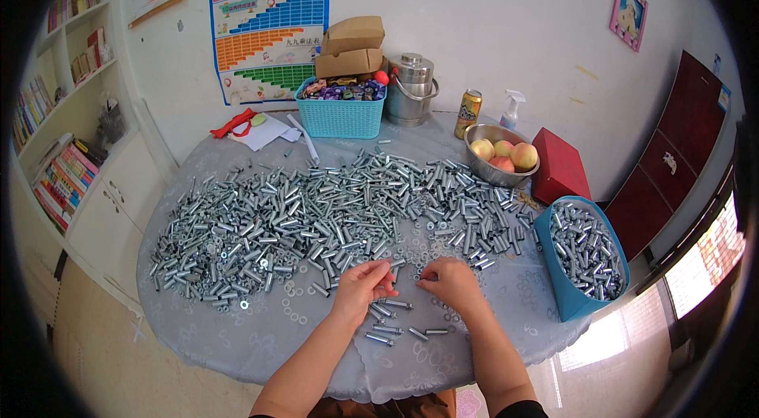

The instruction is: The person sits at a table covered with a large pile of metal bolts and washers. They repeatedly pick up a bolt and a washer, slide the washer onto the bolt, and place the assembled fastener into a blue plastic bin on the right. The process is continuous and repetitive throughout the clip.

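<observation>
My left hand (364, 285) is above the near-middle part of the grey-covered table (237, 339), fingers bent inward and fingertips close to the thumb; a metal piece shows right by them, but I cannot tell whether I am grasping it. My right hand (452, 285) is just beside it, apart, with thumb and forefinger drawn nearly together near the scattered washers; whether anything is pinched there I cannot tell. The main heap of silver metal bolts and sleeves (316, 212) spreads across the table beyond both hands, reaching well to the left. Pale flat washers (287, 311) lie loose at its near edge. Between my forearms, a small group of bolt pieces (387, 329) lies on its side, separate from the heap. At the right edge of the table stands a blue bin (573, 306), filled with similar metal pieces. Behind the heap I note, from left to right, a turquoise basket (340, 119) of small items, a lidded steel canister (409, 94), a yellow can (468, 113), a steel bowl (489, 171) holding round fruit (523, 155), and a red box (561, 165).
</observation>
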`<state>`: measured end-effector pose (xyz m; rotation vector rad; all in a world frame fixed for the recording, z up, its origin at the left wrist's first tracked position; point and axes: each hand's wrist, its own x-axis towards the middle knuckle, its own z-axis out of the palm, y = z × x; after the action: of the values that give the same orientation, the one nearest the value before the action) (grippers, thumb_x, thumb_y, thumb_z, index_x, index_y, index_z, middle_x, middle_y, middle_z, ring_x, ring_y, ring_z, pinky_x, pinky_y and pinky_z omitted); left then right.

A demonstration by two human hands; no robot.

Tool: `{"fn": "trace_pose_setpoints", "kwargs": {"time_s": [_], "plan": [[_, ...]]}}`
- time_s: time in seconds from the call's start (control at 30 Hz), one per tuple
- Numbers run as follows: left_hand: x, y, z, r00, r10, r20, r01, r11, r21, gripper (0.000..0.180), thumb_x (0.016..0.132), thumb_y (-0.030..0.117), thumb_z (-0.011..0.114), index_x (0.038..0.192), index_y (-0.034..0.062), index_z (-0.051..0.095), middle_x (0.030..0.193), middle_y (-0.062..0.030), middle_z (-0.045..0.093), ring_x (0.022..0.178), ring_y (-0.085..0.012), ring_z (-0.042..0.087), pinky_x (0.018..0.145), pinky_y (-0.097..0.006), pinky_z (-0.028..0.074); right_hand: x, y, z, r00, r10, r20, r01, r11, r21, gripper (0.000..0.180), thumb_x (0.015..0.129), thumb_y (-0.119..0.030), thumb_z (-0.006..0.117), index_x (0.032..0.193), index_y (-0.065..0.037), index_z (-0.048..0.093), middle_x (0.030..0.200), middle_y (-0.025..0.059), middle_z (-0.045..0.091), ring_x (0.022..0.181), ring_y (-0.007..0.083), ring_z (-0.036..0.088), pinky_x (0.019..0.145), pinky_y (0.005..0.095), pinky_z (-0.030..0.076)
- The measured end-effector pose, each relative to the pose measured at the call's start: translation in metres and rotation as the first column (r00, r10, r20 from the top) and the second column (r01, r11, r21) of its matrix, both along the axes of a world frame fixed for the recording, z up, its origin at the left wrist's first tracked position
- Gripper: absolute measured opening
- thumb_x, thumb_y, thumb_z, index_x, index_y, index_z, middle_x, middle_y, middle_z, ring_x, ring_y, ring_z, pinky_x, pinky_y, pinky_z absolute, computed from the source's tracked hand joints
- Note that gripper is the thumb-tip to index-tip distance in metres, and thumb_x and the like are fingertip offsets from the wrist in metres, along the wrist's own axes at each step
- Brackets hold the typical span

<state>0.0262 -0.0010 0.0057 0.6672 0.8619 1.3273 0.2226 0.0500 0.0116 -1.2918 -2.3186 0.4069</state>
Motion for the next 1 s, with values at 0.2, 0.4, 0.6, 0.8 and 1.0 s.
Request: {"fn": "trace_pose_setpoints", "kwargs": {"time_s": [0.2, 0.4, 0.6, 0.8, 1.0], "plan": [[0.002, -0.001, 0.004, 1.0, 0.004, -0.006, -0.004, 1.0, -0.02, 0.017, 0.089, 0.015, 0.055, 0.095, -0.0013, 0.059, 0.078, -0.005, 0.059, 0.066, -0.0111, 0.057, 0.063, -0.03, 0.054, 0.001, 0.002, -0.003, 1.0, 0.009, -0.015, -0.009, 1.0, 0.022, 0.015, 0.066, -0.018, 0.07, 0.075, -0.007, 0.066, 0.071, 0.0078, 0.063, 0.068, 0.0241, 0.059, 0.063, 0.035, 0.047], [-0.005, 0.006, -0.016, 0.964, -0.098, 0.248, 0.094, 0.995, 0.025, 0.016, 0.09, 0.016, 0.054, 0.09, 0.0014, 0.06, 0.078, -0.0035, 0.059, 0.065, -0.0102, 0.057, 0.062, -0.027, 0.053, 0.0, -0.002, 0.001, 1.0, 0.008, -0.012, -0.008, 1.0, 0.018, 0.014, 0.067, -0.015, 0.068, 0.077, -0.007, 0.066, 0.071, 0.0079, 0.064, 0.068, 0.024, 0.061, 0.064, 0.0349, 0.048], [-0.005, 0.004, -0.008, 0.98, -0.057, 0.19, 0.055, 0.998, 0.016, 0.016, 0.09, 0.017, 0.054, 0.089, 0.0018, 0.06, 0.077, -0.0032, 0.06, 0.065, -0.0094, 0.057, 0.062, -0.027, 0.053, 0.001, -0.002, 0.003, 0.989, -0.113, -0.099, 0.109, 0.993, -0.045, 0.015, 0.069, -0.013, 0.068, 0.082, -0.006, 0.067, 0.072, 0.0064, 0.065, 0.067, 0.0184, 0.062, 0.061, 0.029, 0.048], [-0.001, 0.003, -0.008, 0.989, -0.058, 0.133, 0.06, 0.998, -0.014, 0.016, 0.088, 0.015, 0.057, 0.089, -0.0002, 0.06, 0.076, -0.0049, 0.06, 0.063, -0.0108, 0.057, 0.062, -0.03, 0.055, -0.006, -0.004, 0.021, 0.559, -0.22, -0.799, -0.266, 0.866, -0.424, 0.014, 0.083, -0.006, 0.062, 0.096, -0.001, 0.063, 0.087, -0.0001, 0.063, 0.078, 0.0057, 0.056, 0.069, 0.0199, 0.045], [0.0, 0.0, -0.004, 0.989, -0.106, 0.104, 0.109, 0.994, -0.022, 0.017, 0.087, 0.015, 0.059, 0.091, -0.0006, 0.061, 0.076, -0.0055, 0.06, 0.063, -0.0108, 0.058, 0.062, -0.03, 0.055, -0.007, -0.005, 0.022, 0.561, -0.219, -0.798, -0.305, 0.842, -0.446, 0.015, 0.084, -0.006, 0.061, 0.098, -0.001, 0.062, 0.091, 0.0008, 0.062, 0.084, 0.0067, 0.055, 0.074, 0.02, 0.044]]}}
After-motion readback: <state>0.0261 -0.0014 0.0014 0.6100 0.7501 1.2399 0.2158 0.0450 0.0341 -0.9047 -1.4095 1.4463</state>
